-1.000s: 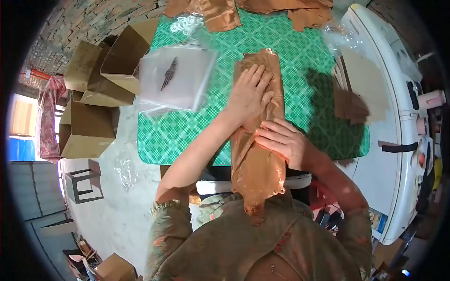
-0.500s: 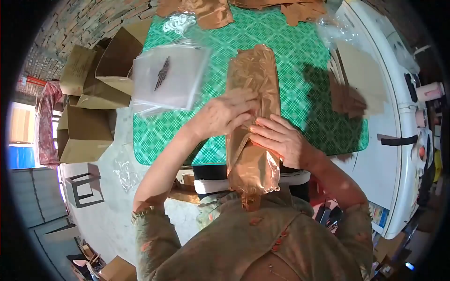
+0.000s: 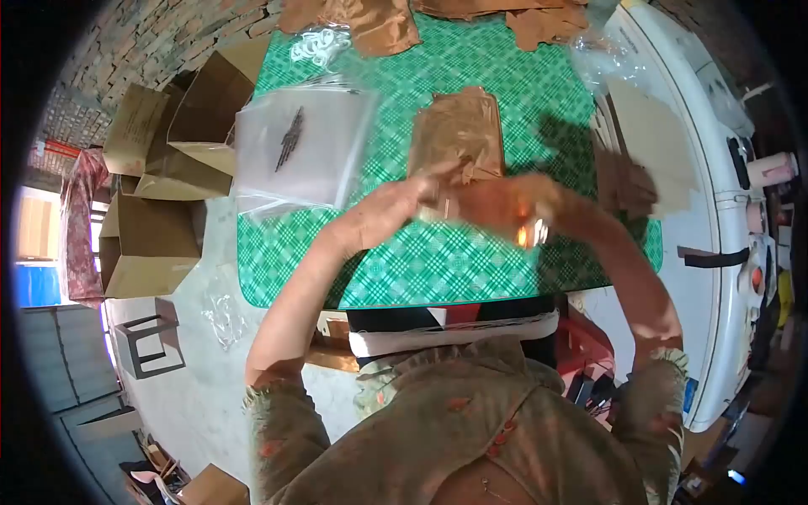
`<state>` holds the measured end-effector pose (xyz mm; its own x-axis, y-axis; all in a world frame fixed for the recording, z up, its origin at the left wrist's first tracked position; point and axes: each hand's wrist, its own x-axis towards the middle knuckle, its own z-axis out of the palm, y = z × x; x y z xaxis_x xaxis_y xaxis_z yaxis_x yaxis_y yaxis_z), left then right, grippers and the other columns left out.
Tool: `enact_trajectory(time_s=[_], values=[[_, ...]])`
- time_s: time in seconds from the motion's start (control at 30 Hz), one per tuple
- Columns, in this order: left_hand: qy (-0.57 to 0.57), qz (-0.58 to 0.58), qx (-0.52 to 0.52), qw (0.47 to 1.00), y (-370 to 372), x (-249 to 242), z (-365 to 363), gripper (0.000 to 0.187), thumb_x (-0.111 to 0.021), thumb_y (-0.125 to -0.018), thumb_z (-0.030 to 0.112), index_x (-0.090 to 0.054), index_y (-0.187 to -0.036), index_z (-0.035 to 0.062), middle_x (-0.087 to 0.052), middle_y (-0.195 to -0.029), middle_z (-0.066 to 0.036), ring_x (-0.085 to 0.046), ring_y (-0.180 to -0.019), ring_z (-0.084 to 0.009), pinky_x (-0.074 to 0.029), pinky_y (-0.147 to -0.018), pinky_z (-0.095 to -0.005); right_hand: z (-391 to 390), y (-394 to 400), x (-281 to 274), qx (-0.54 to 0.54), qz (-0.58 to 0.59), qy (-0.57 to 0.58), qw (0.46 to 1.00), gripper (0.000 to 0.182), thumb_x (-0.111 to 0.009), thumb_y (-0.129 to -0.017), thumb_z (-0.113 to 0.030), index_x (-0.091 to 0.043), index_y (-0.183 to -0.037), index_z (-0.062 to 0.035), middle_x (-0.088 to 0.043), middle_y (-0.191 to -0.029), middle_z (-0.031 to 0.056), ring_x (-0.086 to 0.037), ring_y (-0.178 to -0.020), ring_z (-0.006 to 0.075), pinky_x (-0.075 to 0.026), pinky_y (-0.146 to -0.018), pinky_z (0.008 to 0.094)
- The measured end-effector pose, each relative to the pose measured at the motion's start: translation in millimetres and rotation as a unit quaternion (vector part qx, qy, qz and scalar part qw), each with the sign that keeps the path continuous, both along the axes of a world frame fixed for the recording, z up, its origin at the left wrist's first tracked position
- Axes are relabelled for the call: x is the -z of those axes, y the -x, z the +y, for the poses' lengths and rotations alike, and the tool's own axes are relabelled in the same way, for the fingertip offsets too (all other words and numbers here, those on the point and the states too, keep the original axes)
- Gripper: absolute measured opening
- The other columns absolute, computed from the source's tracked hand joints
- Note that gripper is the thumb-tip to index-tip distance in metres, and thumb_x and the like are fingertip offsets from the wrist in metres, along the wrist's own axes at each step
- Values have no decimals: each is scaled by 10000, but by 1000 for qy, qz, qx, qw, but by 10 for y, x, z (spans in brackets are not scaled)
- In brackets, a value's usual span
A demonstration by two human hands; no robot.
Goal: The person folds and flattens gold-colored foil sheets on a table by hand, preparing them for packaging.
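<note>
A shiny copper-coloured folded sheet [image 3: 459, 126], foil-like and wrinkled, lies on the green checked tablecloth in front of me. Its near part is lifted and doubled back towards the far part, blurred by motion. My left hand [image 3: 387, 210] is at the left end of the fold, fingers bent around its edge. At the right end, my right hand [image 3: 547, 206] is smeared by motion, closed on the lifted part, where bright glints show. Most of its fingers cannot be made out.
Clear plastic sleeves [image 3: 307, 143] with a dark mark lie to the left. White rings [image 3: 320, 46] and more copper-coloured sheets [image 3: 383, 25] are at the back. Flat cardboard pieces [image 3: 648, 143] lie right. Open cardboard boxes [image 3: 156, 244] stand left of the table [image 3: 404, 286].
The near end of the copper-coloured sheet, which hung over the table edge towards my body, has been raised and folded away from me. My right hand has moved up and slightly right.
</note>
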<state>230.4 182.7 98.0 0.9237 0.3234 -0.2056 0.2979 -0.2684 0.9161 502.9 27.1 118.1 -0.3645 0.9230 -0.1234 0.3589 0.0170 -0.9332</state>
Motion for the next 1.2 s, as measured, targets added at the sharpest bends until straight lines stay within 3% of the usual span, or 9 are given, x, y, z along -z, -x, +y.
enact_trajectory(time_s=[0.2,0.3,0.33,0.43,0.63,0.73,0.93,1.13,1.2], values=[[275,-124,-55,952,-77,181,160,931,-393,-1087,683,-153,-1696,21,-402,-1650,-137,-400,-1511,-252,-330,-1250,-409,383,-104,-188,209,183,218,936,548,-588,-1090,-344,-481,-1499,4,-577,-1462,123,-633,-1289,271,-587,-1021,478],[120,-93,-62,986,-68,80,150,915,-546,-1085,559,-136,-1697,16,-431,-1626,-153,-411,-1506,-246,-336,-1250,-446,500,-146,-119,211,248,262,908,597,-591,-1095,-327,-408,-1535,32,-411,-1588,116,-589,-1343,294,-620,-959,487],[185,-112,-79,973,-85,53,126,880,-667,-1068,369,-159,-1690,10,-452,-1610,-171,-450,-1479,-244,-374,-1228,-444,540,-199,-19,206,257,272,904,571,-600,-1088,-328,-444,-1515,18,-439,-1569,113,-578,-1353,296,-606,-980,531],[177,-169,-129,961,-82,182,49,791,-698,-1048,274,-270,-1660,15,-574,-1530,-171,-552,-1394,-237,-459,-1145,-378,584,-261,103,221,267,278,896,519,-604,-1085,-317,-491,-1477,3,-500,-1521,121,-607,-1310,293,-606,-978,535],[-175,-103,-198,959,115,174,-50,511,-764,-963,199,-613,-1420,27,-743,-1137,-177,-673,-1154,-324,-536,-969,-397,595,-224,52,232,232,257,909,573,-592,-1081,-327,-472,-1525,14,-604,-1466,157,-641,-1303,302,-562,-1047,580],[-237,-21,-185,954,167,119,-140,334,-745,-998,167,-703,-1281,-6,-725,-1201,-155,-702,-1076,-255,-557,-908,-370,609,-243,119,234,258,271,897,559,-593,-1076,-322,-483,-1515,7,-611,-1453,153,-642,-1300,300,-562,-1046,579],[-223,-89,-245,939,94,129,-376,226,-769,-956,192,-776,-1077,0,-725,-1073,-175,-685,-923,-345,-543,-793,-425,627,-188,73,216,167,242,931,502,-543,-1107,-362,-523,-1474,-20,-657,-1356,114,-684,-1202,244,-626,-940,480],[-236,-84,-293,923,43,171,-454,199,-776,-955,179,-778,-1013,-11,-740,-1084,-175,-707,-853,-351,-548,-745,-432,622,-163,59,187,114,226,949,526,-538,-1083,-429,-574,-1440,-44,-618,-1434,106,-633,-1305,248,-585,-1016,540],[-247,-112,-292,917,34,192,-465,193,-774,-955,171,-775,-1006,-15,-743,-1112,-176,-716,-865,-352,-556,-745,-424,607,-171,116,186,79,193,960,508,-517,-1106,-424,-592,-1430,-40,-660,-1377,93,-666,-1217,191,-600,-945,412]])
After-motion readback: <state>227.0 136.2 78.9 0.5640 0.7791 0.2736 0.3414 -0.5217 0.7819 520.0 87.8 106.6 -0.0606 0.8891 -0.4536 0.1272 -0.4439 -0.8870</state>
